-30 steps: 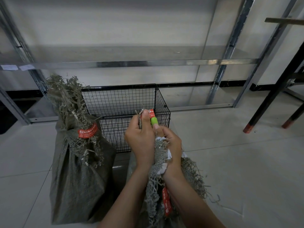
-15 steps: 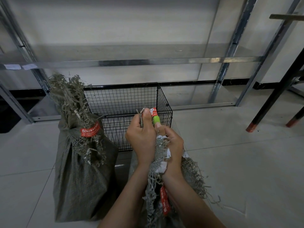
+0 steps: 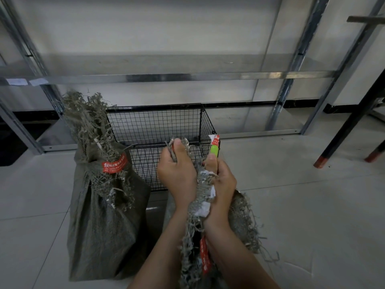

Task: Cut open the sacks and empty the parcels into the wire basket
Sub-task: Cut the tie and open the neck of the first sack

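A grey woven sack (image 3: 241, 224) with a frayed neck sits right in front of me. My left hand (image 3: 177, 172) grips a bunch of its frayed top. My right hand (image 3: 223, 180) holds a small green cutter (image 3: 214, 149) with a red and white tip, pointing upward beside the frayed neck. A red strip (image 3: 205, 257) hangs on this sack below my wrists. A second sack (image 3: 104, 215) stands upright on the left, tied shut with a red band (image 3: 114, 163). The black wire basket (image 3: 158, 122) stands on the floor behind both sacks. No parcels show in it.
A metal shelving frame (image 3: 187, 76) runs along the wall behind the basket. Black table legs (image 3: 350, 126) with red feet stand at the far right. The floor is pale tile (image 3: 302, 205).
My two hands have drawn apart. The right hand with the green cutter has moved to the right, away from the frayed bunch that the left hand holds. The camera has moved closer.
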